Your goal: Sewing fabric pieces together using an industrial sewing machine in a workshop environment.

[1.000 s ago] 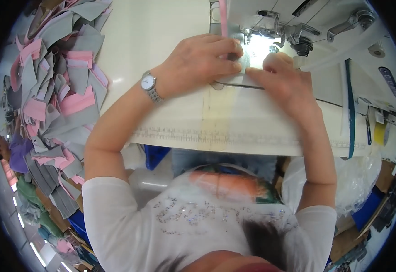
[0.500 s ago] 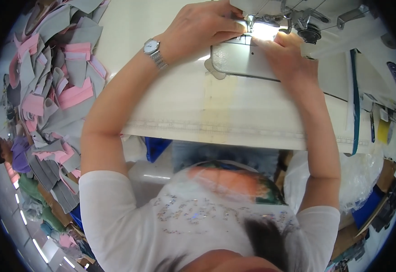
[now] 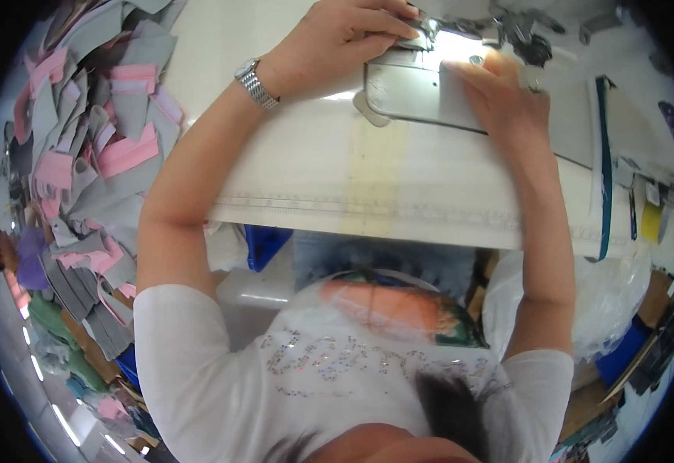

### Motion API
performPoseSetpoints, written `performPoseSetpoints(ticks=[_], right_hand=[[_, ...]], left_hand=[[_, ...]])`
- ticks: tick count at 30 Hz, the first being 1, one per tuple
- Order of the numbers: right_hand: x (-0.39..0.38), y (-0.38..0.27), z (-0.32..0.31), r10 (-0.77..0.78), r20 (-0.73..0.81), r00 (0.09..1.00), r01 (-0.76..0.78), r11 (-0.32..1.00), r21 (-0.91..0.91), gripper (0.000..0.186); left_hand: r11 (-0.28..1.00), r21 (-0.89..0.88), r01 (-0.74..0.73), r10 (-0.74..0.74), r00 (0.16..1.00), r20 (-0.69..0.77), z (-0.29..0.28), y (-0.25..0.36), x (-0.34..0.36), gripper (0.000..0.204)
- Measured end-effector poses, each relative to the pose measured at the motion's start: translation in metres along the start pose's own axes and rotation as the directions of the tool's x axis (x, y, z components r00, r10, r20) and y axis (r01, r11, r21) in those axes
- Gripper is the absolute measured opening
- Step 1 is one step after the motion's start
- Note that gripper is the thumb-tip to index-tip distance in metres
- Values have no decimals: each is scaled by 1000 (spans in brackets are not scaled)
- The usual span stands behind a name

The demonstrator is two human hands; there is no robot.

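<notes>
Both my hands rest at the far edge of a white sewing table (image 3: 368,185), on the metal plate (image 3: 410,92) of a sewing machine. My left hand (image 3: 344,35), with a metal wristwatch (image 3: 256,81) on the wrist, presses its fingertips on a small grey piece (image 3: 422,31) by the brightly lit needle area (image 3: 460,48). My right hand (image 3: 506,100) lies flat on the plate just right of the needle, fingers pointing toward the light. Glare hides what lies under the needle.
A big heap of grey and pink fabric pieces (image 3: 90,154) covers the table's left side. A blue strip (image 3: 603,162) runs down the right side beside small yellow and dark items (image 3: 649,216). Another person (image 3: 13,255) is at far left. Plastic bags (image 3: 614,293) hang below the table.
The view has tipped downward, so the hands and machine plate sit higher in the picture. Both hands stay at the needle; the left hand's fingers have shifted slightly right on the small piece.
</notes>
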State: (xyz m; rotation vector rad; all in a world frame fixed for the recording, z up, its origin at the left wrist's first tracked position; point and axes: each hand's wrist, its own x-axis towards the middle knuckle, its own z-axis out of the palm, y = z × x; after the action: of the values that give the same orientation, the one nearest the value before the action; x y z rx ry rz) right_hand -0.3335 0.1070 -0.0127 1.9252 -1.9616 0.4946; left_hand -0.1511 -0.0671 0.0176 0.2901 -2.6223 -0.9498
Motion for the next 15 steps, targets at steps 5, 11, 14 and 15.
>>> performPoseSetpoints(ticks=[5,11,14,15], right_hand=[[-29,3,5,-119,86,989,125,990,-68,15],[-28,37,-5,70,465,882,-114,991,66,19],[-14,26,-1,111,449,887,-179,978,112,17],[-10,18,-12,199,531,824,-273,960,64,21]], left_hand=[[943,90,-321,333,904,-266,-6,-55,11,20],[369,803,-468,581,790,193,-1,-109,122,36],[372,819,-437,297,892,341,-17,-89,105,32],[358,845,-397,252,913,322,-17,-76,95,33]])
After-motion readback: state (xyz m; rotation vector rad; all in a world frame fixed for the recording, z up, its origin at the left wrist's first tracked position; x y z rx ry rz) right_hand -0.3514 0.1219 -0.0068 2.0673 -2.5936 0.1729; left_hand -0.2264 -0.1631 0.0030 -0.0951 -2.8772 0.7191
